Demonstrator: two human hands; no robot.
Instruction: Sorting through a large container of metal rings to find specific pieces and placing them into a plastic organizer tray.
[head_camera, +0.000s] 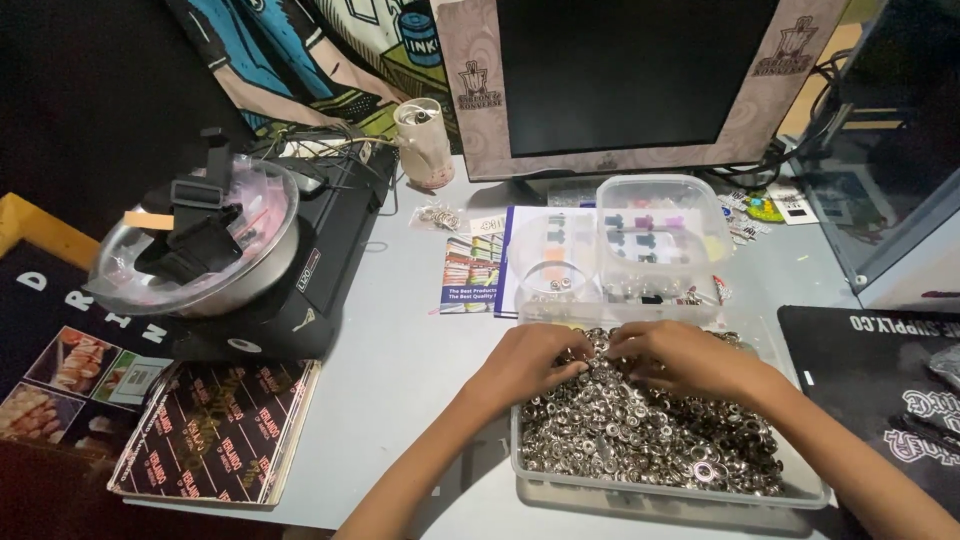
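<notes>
My left hand (530, 362) and right hand (680, 357) rest curled in the tray (660, 495) of rings (640, 435), fingertips pinching among them; which ring I cannot tell.

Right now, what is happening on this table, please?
A person has both hands in a clear tray heaped with small silver metal rings. The left hand and the right hand meet at the far end of the pile, fingers curled among the rings; what each grip holds cannot be seen. Behind the tray stands a clear box with small coloured parts, and a dark monitor behind that.
</notes>
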